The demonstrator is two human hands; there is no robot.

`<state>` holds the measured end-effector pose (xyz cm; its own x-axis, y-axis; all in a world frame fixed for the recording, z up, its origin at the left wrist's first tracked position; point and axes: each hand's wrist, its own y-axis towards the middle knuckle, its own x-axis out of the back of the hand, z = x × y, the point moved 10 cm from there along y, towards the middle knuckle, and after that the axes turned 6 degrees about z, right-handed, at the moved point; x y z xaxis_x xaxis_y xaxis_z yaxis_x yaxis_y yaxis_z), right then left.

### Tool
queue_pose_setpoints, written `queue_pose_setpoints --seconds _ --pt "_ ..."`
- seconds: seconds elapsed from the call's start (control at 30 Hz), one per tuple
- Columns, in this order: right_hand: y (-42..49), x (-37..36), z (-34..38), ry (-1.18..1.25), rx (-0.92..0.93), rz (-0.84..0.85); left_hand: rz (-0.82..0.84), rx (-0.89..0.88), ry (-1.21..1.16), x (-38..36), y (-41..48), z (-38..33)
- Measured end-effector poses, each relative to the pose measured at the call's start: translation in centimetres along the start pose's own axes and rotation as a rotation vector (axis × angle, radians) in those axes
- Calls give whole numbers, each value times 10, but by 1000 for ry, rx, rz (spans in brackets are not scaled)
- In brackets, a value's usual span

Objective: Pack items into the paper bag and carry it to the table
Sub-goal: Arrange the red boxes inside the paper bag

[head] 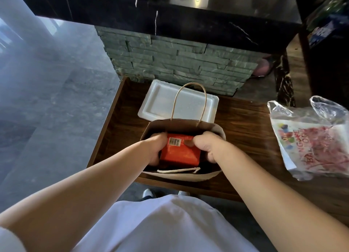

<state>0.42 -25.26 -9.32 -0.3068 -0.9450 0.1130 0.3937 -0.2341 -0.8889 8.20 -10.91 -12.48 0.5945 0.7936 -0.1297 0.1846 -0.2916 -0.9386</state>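
While inside the paper bag (pixel 181 126), both hands (pixel 154 149) (pixel 206 146) clasp the red box (pixel 180 154) between them.

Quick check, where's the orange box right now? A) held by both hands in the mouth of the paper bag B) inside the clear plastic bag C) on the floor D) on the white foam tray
A: the left hand and right hand grip the orange box from either side inside the open paper bag.
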Motion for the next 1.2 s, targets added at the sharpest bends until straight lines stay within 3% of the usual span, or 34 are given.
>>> queue_pose_setpoints --seconds 0.1,0.17,0.37,0.5,0.6,0.73,0.87,1.07,1.2 --pt "-21 12 29 -470 160 -255 -148 -42 8 8 -4 -5" --pt "-38 7 43 -690 241 -344 -246 -107 286 11 -6 -20" --pt "-65 10 38 -761 287 -369 -217 -150 1428 -24 -1 -34" --pt "-75 18 35 -748 318 -406 -50 -28 1767 -37 16 -13" --pt "-77 19 33 -745 335 -416 -119 -101 1848 -40 25 -17" --pt "-76 23 28 -781 312 -455 -168 -199 1729 -42 29 -23" --pt "-76 23 26 -878 241 -540 -95 -63 1473 -34 23 -19" --pt "-67 19 23 -917 183 -511 91 219 412 -32 2 10" --pt "-65 24 22 -916 138 -506 106 241 126 -24 -6 14"
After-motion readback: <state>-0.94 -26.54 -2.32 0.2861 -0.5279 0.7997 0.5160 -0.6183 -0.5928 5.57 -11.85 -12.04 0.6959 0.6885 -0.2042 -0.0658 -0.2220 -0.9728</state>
